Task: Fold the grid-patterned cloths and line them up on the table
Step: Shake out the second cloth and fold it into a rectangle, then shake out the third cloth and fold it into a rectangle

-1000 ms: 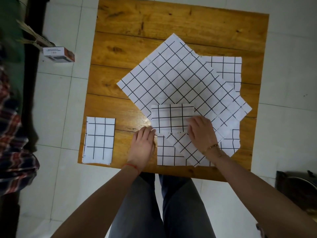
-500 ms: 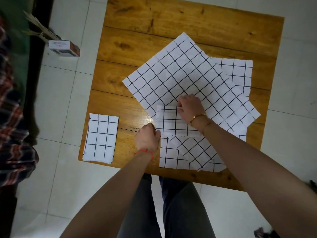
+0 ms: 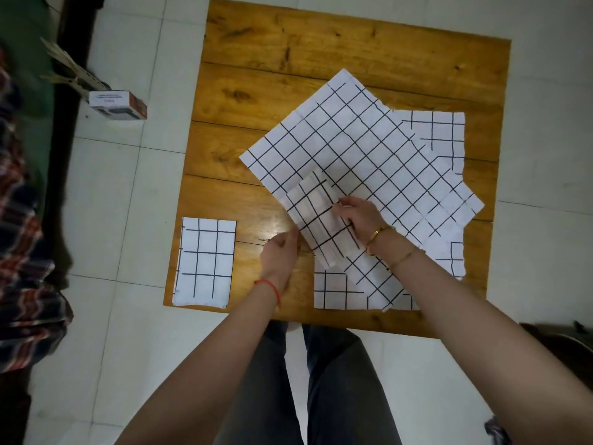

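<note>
A folded white cloth with black grid lines (image 3: 316, 220), blurred and turned at an angle, sits between my hands above the wooden table (image 3: 337, 43). My left hand (image 3: 282, 252) pinches its left edge. My right hand (image 3: 362, 216) grips its right side. Under it lies a large unfolded grid cloth (image 3: 362, 152), set diagonally. Beneath that, another grid cloth (image 3: 442, 130) shows at the right and near the front edge. A finished folded cloth (image 3: 205, 261) lies flat at the table's front left corner.
A small white and red box (image 3: 117, 104) stands on the tiled floor left of the table. Checked fabric (image 3: 22, 252) and a dark strip fill the far left. My legs are below the table's front edge.
The folded cloth has come off the pile and rotated from square to slanted. My left hand moved from flat on the table to pinching its edge. My right hand now grips its right side.
</note>
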The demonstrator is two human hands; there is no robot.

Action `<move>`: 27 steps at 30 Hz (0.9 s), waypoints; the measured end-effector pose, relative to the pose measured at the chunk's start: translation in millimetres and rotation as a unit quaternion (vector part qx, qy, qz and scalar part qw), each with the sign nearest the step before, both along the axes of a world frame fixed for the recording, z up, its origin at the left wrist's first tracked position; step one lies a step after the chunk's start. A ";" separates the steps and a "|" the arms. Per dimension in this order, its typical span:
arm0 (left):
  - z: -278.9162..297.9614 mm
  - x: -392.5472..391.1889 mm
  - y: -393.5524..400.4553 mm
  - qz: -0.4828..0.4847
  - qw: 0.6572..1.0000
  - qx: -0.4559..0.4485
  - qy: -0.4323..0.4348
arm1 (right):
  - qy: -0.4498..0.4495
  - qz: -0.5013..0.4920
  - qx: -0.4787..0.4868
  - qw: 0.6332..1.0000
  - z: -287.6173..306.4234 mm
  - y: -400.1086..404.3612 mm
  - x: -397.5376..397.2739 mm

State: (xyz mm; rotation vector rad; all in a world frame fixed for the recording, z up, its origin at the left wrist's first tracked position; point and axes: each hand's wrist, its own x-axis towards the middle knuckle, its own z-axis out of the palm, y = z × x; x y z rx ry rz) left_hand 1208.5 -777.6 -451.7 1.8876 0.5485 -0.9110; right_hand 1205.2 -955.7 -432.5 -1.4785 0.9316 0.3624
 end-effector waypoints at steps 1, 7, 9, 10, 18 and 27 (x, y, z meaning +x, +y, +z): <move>2.1 1.1 5.6 0.025 0.999 -0.037 0.009 | 0.005 -0.031 0.025 0.999 0.6 9.4 -3.3; 14.5 2.6 48.3 0.060 0.994 -0.087 -0.004 | 0.055 -0.127 0.083 0.987 -10.9 58.0 -24.2; 12.7 4.3 68.1 0.045 0.998 -0.024 -0.035 | 0.081 -0.040 -0.011 0.996 -16.3 77.9 -29.1; 10.4 4.9 77.0 0.032 0.998 0.005 -0.050 | 0.090 0.018 -0.076 0.993 -19.0 86.3 -31.4; 5.2 2.1 122.1 -0.111 0.980 0.119 -0.113 | 0.124 0.207 -0.238 0.941 -24.6 137.3 -39.3; -2.8 -2.3 131.1 -0.188 0.961 0.159 -0.122 | 0.161 0.321 -0.319 0.877 -26.3 145.6 -34.4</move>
